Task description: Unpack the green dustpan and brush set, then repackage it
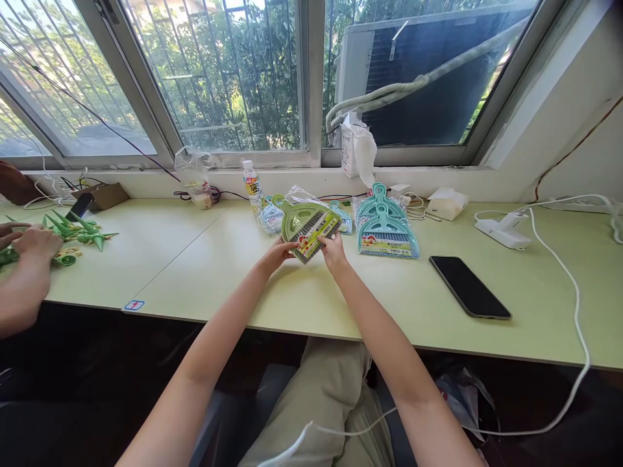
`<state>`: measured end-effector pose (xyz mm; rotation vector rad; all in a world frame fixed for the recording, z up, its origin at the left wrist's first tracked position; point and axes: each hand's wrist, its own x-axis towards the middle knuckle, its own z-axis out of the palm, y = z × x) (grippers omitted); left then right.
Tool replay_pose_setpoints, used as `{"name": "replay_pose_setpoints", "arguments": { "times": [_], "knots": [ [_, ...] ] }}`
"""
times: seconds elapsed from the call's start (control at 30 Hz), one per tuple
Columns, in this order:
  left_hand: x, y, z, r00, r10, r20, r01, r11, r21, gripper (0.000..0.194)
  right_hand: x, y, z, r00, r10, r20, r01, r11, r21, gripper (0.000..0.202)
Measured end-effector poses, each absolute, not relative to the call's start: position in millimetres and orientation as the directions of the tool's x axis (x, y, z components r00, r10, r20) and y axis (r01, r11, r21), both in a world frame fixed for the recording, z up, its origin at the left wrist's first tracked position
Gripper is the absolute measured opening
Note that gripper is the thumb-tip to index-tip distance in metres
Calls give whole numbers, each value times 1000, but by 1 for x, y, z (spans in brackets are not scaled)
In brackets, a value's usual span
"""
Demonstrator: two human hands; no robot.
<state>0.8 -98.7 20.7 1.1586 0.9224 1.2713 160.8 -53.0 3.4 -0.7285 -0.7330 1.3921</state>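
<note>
A long green desk (204,259) is seen under the window, and work is under way at its middle. To the right of centre a stack of teal dustpan sets (387,230) is laid, all sealed in plastic and untouched. Further right a phone (470,286) is lying face up, with a white cable (574,305) looped past it.

At the centre a green dustpan set (306,227) is held just above the desk, tilted, its label card turned toward the camera. It is gripped from both sides: the left hand (277,253) is closed on the near left corner, the right hand (333,248) is pinched on the card's right edge. The wrapper appears to be on, so the pack is judged unopened; one set is in hand, the teal stack is left. Behind it more clear wrapping (270,217) is lying, and a bottle (252,184) is standing upright.

At far left another person's hands (29,243) are resting on small green parts (78,230), well apart.
</note>
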Motion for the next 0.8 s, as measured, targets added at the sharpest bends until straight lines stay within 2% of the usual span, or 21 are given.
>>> {"name": "replay_pose_setpoints", "arguments": {
  "times": [0.13, 0.27, 0.57, 0.67, 0.8],
  "knots": [
    [4, -101, 22, 185, 980, 73, -223, -31, 974, 55, 165, -53, 5, 69, 998, -3, -598, 39, -801, 42],
    [9, -105, 21, 325, 946, 3, -188, 62, 980, 50, 167, -55, 7, 156, 986, 56, -570, 136, -811, 46],
    [7, -109, 23, 617, 777, -123, -68, 208, 976, 60, 166, -65, 15, 148, 987, 63, -611, 141, -779, 48],
    [6, -102, 20, 463, 885, -41, -169, 134, 976, 58, 165, -65, 15, 160, 986, 46, -647, 140, -750, 49],
    [10, -97, 21, 151, 977, 153, -281, -106, 954, 52, 164, -63, 12, 171, 984, 52, -646, 152, -748, 48]
  ]
}}
